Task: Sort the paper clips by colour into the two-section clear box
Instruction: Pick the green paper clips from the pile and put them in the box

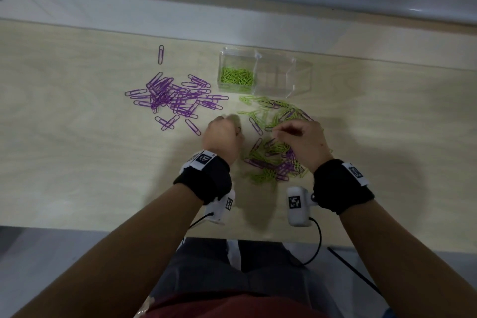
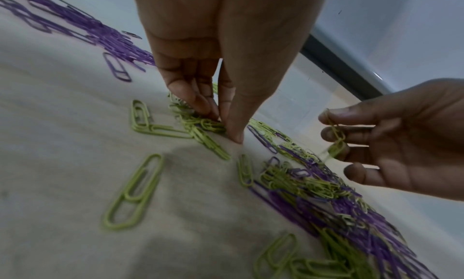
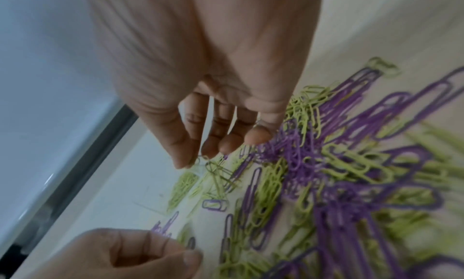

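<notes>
While my left hand bunches its fingertips down on a small cluster of green clips, pinching at thin bent wire against the table, my right hand hovers just right of it, over the mixed pile. That hand is half open: thumb and forefinger nip one green clip, which dangles across the other, loosely spread fingers.

Pale, smooth wood grain shows on the table. Green and purple clips lie tangled together in the mixed pile, all the same rounded, looped-wire shape with a matte coating; it spreads from the near side up toward the box. Left of centre, well apart from it, sits a purple pile, loosely fanned, with one stray purple clip lying alone farther back.

At the far side, beyond both hands, the box is hard, clear plastic with straight walls and a divider. Its left section holds a heap of green clips; I can make out nothing coloured in the right section. A few single green clips lie flat on the near table by my left hand.

Black fabric bands wrap both wrists, each carrying a white plastic camera block with a cable.
</notes>
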Tool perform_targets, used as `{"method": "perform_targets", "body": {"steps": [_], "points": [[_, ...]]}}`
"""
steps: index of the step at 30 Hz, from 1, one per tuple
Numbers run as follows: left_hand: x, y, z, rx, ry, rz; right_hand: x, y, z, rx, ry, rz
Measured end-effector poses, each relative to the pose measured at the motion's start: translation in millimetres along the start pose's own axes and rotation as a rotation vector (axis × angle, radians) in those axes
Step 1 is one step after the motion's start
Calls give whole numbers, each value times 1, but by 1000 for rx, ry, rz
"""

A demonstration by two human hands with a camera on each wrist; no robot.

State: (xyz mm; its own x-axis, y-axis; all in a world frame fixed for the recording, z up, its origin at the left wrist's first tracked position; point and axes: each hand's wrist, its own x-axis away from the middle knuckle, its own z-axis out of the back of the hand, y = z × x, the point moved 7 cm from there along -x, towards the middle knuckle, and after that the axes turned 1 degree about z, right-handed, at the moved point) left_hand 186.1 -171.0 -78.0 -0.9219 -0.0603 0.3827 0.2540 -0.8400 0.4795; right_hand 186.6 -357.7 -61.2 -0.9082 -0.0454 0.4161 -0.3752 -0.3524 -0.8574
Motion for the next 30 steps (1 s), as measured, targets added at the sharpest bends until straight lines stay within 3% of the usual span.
{"method": "perform_targets", "body": {"steps": [6,10,13,17,22,24,28,30], "points": [[2,18,-7,-110,-59,-201,-8,-22,-10,-108,-31,-57],[5,7,5,-2,-26,-149,-10,-28,-14,-118,-68,-110],[11,1,8,-94,-7,-113,-10,-28,-15,-126,-70,-135],[13,8,-6,-256,-19,-188,-8,-22,-17,-216,-80,-186],[7,14,-15,-254,-95,-174,-1,-21,-20,-392,-85,-236],[5,11,-16,-105,-116,-167,0,-20,-20,-453,-86,-250],[2,5,-5,700,-123,-149,0,-21,-17,-508,-74,-249],[3,-2,6,960,-84,-84,-1,-21,-16,-453,-52,-239]]}}
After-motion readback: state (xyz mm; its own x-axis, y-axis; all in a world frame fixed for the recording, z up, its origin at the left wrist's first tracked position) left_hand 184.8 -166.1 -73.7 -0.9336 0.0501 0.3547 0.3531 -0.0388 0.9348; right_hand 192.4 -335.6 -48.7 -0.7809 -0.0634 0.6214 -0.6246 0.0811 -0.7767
